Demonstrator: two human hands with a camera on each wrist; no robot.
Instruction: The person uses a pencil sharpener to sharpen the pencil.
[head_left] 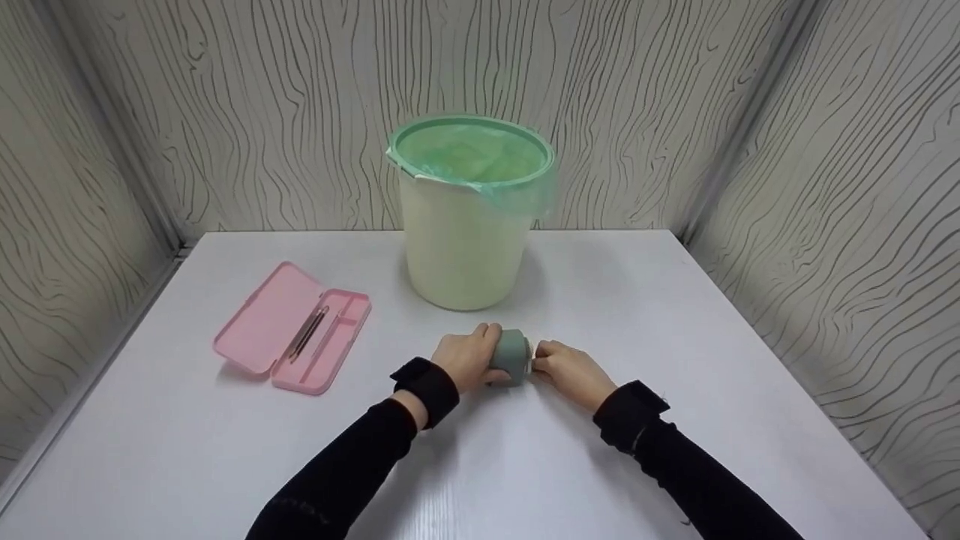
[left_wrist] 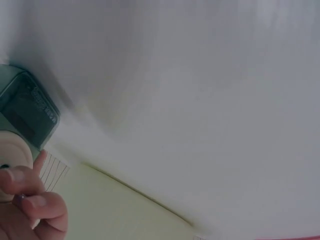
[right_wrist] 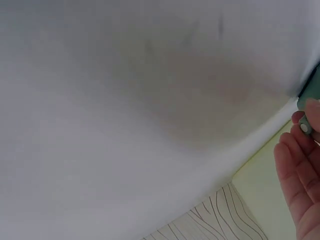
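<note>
A green hand-crank pencil sharpener (head_left: 510, 358) is between both hands, close to the tabletop in front of the bucket. My left hand (head_left: 466, 360) grips its body from the left, thumb on the near side. On the other side, my right hand (head_left: 574, 375) pinches the crank's small green knob (right_wrist: 304, 127), which has a pale end. The left wrist view shows the sharpener's dark see-through tray (left_wrist: 30, 110) and a round cream disc (left_wrist: 14, 152), with fingertips beside it. Whether a pencil is inside the sharpener is hidden.
On the left of the white table (head_left: 600, 480) lies an open pink pencil case (head_left: 259, 319) holding a few pencils (head_left: 306, 337). Behind the hands stands a tall cream bucket (head_left: 463, 247) with a green rim and a green bag liner (head_left: 525, 196). Wood-grain panels (head_left: 300, 112) enclose the table.
</note>
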